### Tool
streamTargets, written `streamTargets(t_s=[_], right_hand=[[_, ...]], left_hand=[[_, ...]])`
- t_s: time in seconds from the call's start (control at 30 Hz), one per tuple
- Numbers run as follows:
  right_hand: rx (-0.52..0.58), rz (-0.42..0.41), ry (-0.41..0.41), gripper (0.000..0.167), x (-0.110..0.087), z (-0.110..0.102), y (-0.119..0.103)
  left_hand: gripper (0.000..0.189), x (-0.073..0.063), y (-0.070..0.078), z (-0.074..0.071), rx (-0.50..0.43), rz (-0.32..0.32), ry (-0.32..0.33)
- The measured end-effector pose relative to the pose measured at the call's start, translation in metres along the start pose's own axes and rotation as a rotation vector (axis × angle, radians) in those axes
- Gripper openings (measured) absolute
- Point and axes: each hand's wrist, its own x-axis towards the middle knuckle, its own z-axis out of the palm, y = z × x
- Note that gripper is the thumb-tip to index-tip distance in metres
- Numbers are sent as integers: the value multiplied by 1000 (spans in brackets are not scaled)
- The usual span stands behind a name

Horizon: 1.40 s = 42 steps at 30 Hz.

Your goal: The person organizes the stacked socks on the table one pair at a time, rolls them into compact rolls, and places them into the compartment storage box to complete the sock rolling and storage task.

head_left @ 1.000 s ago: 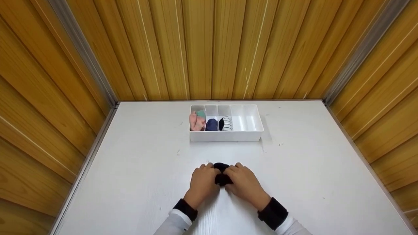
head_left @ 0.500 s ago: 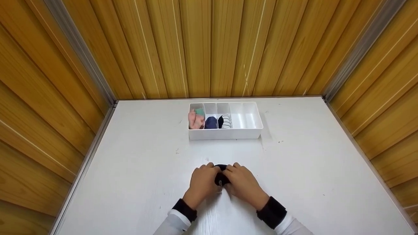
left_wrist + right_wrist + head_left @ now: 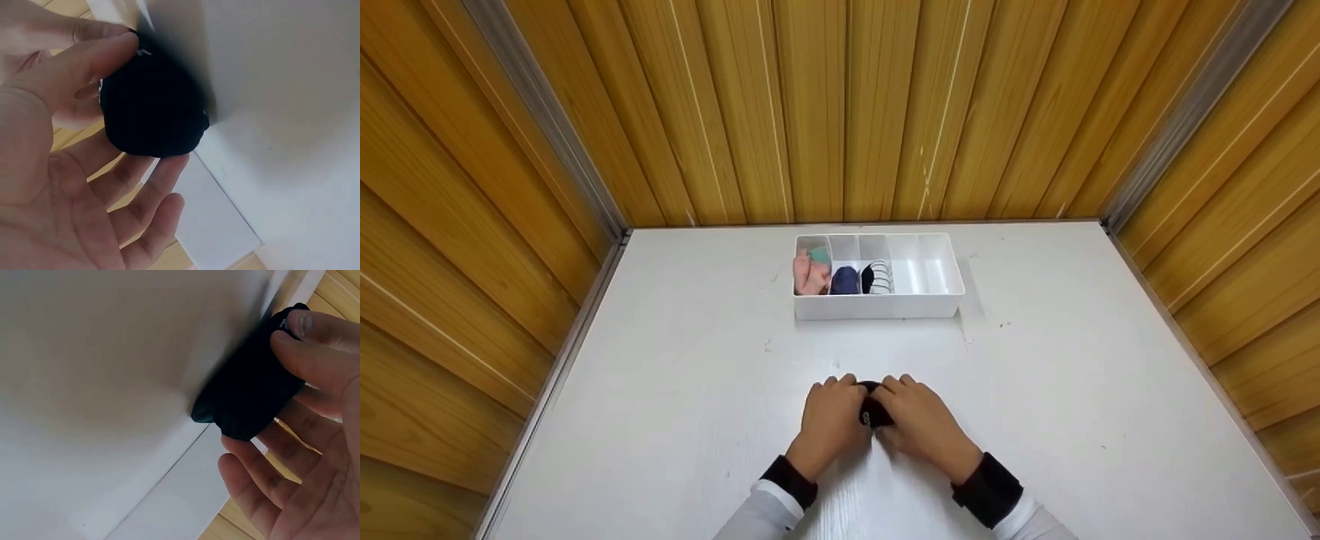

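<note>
A black sock (image 3: 875, 414), rolled into a compact bundle with small white lettering, lies between both hands low over the white table. My left hand (image 3: 831, 421) grips its left side. In the left wrist view the thumb lies on top of the sock (image 3: 152, 107) and the fingers curl underneath. My right hand (image 3: 922, 421) holds the other side. The right wrist view shows the thumb pressed near the lettered end of the sock (image 3: 247, 382), with fingers supporting it from below. Parts of the bundle are hidden behind the fingers.
Beyond the hands stands a white divided box (image 3: 877, 307). Its left compartments hold pink and green cloth (image 3: 811, 274), a navy bundle (image 3: 845, 280) and a black item (image 3: 868, 280) beside thin curved lines. Wood-patterned walls (image 3: 840, 112) enclose the table (image 3: 682, 390) on three sides.
Both hands keep hold of the black sock while it turns slightly between them. White lettering now shows on its near side, and less of its far part shows above the fingers.
</note>
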Motion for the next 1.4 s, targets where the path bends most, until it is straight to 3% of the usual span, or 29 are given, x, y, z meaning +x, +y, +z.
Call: streamTargets(t_s=[0.2, 0.5, 0.77, 0.9, 1.03, 1.27, 1.4], right_hand=[[-14, -10, 41, 37, 0, -3, -3], [48, -23, 7, 26, 0, -3, -2], [110, 15, -63, 26, 1, -6, 0], [169, 49, -96, 25, 2, -7, 2], [207, 65, -100, 28, 2, -5, 5], [151, 49, -37, 40, -3, -2, 5], [169, 40, -38, 37, -3, -5, 5]], left_hand=[[24, 2, -3, -3, -62, -7, -46], [22, 2, -10, -6, -204, -11, -89], [36, -6, -7, -7, -113, 52, -26], [33, -5, -8, -6, -148, 39, -14], [29, 0, -11, -6, -211, 20, -52], [27, 4, -17, -10, -281, 46, -117], [26, 4, -20, -12, -321, 51, -128]])
